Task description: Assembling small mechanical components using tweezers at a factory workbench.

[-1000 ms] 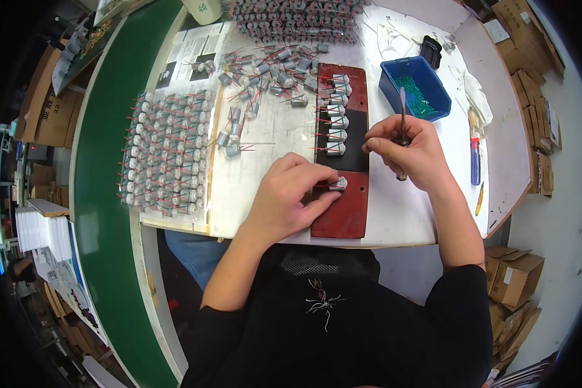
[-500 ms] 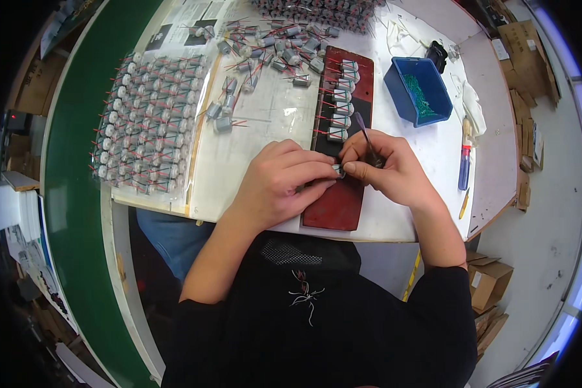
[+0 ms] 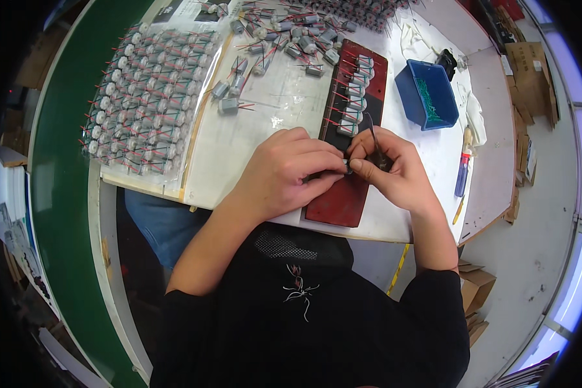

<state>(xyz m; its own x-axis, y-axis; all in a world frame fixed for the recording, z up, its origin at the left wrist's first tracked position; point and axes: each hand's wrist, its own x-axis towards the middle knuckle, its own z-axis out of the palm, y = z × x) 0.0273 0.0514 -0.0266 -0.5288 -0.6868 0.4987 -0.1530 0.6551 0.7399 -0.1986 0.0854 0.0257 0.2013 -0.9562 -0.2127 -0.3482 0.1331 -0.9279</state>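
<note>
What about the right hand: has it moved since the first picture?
Yes, leftward: the right hand now reaches over the red and black board, not just to the board's right edge.

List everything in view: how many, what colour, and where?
Held motor: one, grey, at the fingertips
Slim tool: one, dark, in the right hand
Board: one, red and black, under the hands
Row motors: about six, grey, on the board
Loose motors: many, grey, beyond the left hand
Packed motors: many, grey, left and far sides
Bin: one, blue, right of the board
Small pieces: many, green, in the bin
Handled tool: one, blue and red, table's right side
Thin stick: one, yellow, just nearer
Cloth: count unclear, white, around the bin
Table: one, white, beneath
Strip: one, green, left
Boxes: several, brown, right
Left hand: one, bare, on the motor
Right hand: one, bare, round the tool
Shirt: one, black, bottom centre
</note>
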